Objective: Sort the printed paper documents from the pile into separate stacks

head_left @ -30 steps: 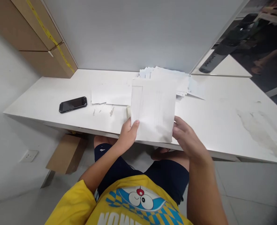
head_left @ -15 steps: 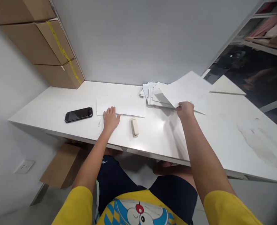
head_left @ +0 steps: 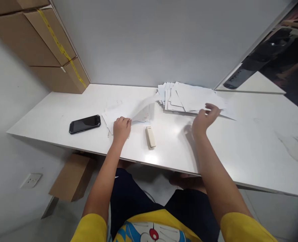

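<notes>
My left hand pinches the near edge of a sheet of white paper, which curls up off a stack of paper on the left of the table. Blur softens the raised sheet. My right hand is off the paper, fingers apart, just in front of a fanned pile of paper sheets by the wall. A cream stapler lies between my hands, nearer the left one.
A black phone rests on the white table at the left. Cardboard boxes are stacked in the back left corner, with another box below the table. A white triangular piece stands at the back right.
My right hand has let go of its sheet, which now lies on the right pile. My left hand has gone from lying flat to pinching a sheet and lifting it.
</notes>
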`<state>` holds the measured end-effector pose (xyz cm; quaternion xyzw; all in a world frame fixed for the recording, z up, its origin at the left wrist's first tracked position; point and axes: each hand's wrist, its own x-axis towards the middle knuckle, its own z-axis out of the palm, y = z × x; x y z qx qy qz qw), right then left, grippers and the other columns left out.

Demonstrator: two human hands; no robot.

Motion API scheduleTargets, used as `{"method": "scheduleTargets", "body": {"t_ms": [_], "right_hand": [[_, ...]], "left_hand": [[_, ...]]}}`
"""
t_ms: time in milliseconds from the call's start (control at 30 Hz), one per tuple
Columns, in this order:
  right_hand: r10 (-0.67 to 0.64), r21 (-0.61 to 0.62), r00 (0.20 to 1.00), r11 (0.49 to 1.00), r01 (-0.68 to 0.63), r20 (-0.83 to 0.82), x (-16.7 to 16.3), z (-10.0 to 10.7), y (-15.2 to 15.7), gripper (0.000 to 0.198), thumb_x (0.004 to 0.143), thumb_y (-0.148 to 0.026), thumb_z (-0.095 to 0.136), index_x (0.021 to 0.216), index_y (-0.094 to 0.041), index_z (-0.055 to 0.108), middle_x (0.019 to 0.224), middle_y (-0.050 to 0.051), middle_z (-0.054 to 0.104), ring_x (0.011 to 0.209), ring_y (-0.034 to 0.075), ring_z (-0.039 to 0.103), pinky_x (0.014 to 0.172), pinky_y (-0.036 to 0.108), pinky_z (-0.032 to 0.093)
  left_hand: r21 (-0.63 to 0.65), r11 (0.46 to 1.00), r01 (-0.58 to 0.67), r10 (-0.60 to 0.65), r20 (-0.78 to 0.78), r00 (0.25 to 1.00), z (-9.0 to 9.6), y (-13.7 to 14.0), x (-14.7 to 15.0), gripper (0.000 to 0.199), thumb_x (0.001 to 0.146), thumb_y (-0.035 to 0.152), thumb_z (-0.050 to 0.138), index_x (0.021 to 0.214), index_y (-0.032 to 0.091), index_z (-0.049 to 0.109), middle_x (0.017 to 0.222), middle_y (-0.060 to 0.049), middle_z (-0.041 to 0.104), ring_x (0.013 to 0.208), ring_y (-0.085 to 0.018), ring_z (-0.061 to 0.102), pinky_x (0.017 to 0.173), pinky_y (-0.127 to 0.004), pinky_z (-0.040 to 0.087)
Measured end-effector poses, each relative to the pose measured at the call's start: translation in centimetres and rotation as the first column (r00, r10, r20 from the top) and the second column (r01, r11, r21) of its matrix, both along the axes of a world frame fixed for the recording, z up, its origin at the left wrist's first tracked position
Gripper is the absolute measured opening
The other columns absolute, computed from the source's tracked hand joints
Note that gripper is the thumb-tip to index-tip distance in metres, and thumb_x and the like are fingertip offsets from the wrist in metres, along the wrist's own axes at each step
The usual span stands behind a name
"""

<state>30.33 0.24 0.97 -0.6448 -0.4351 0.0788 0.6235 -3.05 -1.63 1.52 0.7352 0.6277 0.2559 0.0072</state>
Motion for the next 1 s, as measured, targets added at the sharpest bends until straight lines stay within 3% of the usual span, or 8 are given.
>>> {"method": "scheduleTargets", "body": {"t_ms": [167,333,467,567,733,867,933,1000], "right_hand": [[0.162,0.003,0.983,0.987,-0.163,0.082,-3.7,0.3,-0.3,0.017,0.072,-0.020,0.043,0.081,-0.023,0.057,0.086,0.005,0.057,0.085,0.021,0.056,0.075,0.036,0.046],[0.275,-0.093,0.961,0.958,-0.273,0.017,-3.5,-0.8,0.1,0.019,0.072,-0.025,0.045,0.083,-0.022,0.061,0.088,0.004,0.063,0.083,0.021,0.057,0.077,0.037,0.047],[0.403,-0.154,0.914,0.901,-0.406,-0.051,-3.8,-0.4,-0.3,0.019,0.074,-0.034,0.050,0.085,-0.024,0.062,0.089,0.005,0.065,0.078,0.022,0.058,0.075,0.039,0.048],[0.545,-0.115,0.836,0.828,-0.548,-0.061,-4.6,0.2,-0.6,0.035,0.073,-0.045,0.061,0.103,-0.027,0.062,0.109,0.008,0.066,0.093,0.025,0.060,0.083,0.041,0.050],[0.669,-0.022,0.722,0.731,-0.682,-0.178,-5.7,0.5,-0.3,0.088,0.061,-0.070,0.071,0.135,-0.030,0.047,0.145,0.011,0.046,0.130,0.031,0.046,0.101,0.045,0.044],[0.729,0.064,0.483,0.581,-0.812,-0.485,-5.9,0.9,-0.9,0.080,0.065,-0.080,0.059,0.128,-0.031,0.055,0.129,0.007,0.062,0.123,0.030,0.055,0.095,0.043,0.049],[0.730,0.117,0.373,0.523,-0.844,-0.573,-5.9,1.3,-1.5,0.071,0.069,-0.077,0.058,0.122,-0.029,0.060,0.119,0.006,0.068,0.117,0.030,0.059,0.093,0.044,0.050],[0.731,0.117,0.324,0.482,-0.869,-0.601,-5.9,1.6,-2.1,0.063,0.068,-0.067,0.068,0.116,-0.027,0.063,0.112,0.007,0.071,0.112,0.031,0.062,0.092,0.045,0.051]], "left_hand": [[-0.027,0.998,0.050,-0.048,0.057,0.997,-0.5,0.5,-0.3,0.016,0.082,0.021,0.065,0.098,0.020,0.068,0.102,-0.010,0.064,0.113,-0.030,0.054,0.100,-0.042,0.043],[-0.011,0.997,0.074,-0.071,0.166,0.984,0.2,0.3,-0.3,0.012,0.090,0.020,0.053,0.087,0.020,0.065,0.096,-0.009,0.063,0.106,-0.026,0.058,0.095,-0.039,0.047],[0.095,0.995,-0.023,-0.007,0.300,0.954,0.9,-0.7,-0.4,0.022,0.094,0.026,0.045,0.079,0.021,0.060,0.088,-0.009,0.062,0.090,-0.024,0.061,0.085,-0.035,0.048],[0.135,0.985,-0.107,0.022,0.521,0.853,1.2,-1.6,-0.5,0.029,0.093,0.043,0.048,0.081,0.020,0.060,0.082,-0.007,0.063,0.086,-0.023,0.061,0.079,-0.033,0.048],[0.032,0.998,-0.058,0.006,0.829,0.559,1.4,-1.6,-0.9,0.043,0.083,0.060,0.057,0.084,0.017,0.062,0.078,-0.004,0.066,0.079,-0.019,0.061,0.073,-0.029,0.049],[-0.148,0.983,0.108,0.059,0.813,0.579,1.3,-0.8,-1.0,0.042,0.078,0.057,0.065,0.070,0.016,0.060,0.066,-0.002,0.062,0.067,-0.016,0.056,0.062,-0.026,0.046],[-0.207,0.963,0.175,0.066,0.806,0.588,1.2,-0.6,-0.9,0.044,0.076,0.058,0.066,0.070,0.015,0.062,0.063,-0.002,0.061,0.066,-0.017,0.056,0.060,-0.026,0.045],[-0.233,0.953,0.195,0.078,0.808,0.585,1.2,-0.5,-0.8,0.045,0.075,0.059,0.066,0.070,0.014,0.063,0.062,-0.002,0.061,0.066,-0.018,0.057,0.059,-0.026,0.044]]}}
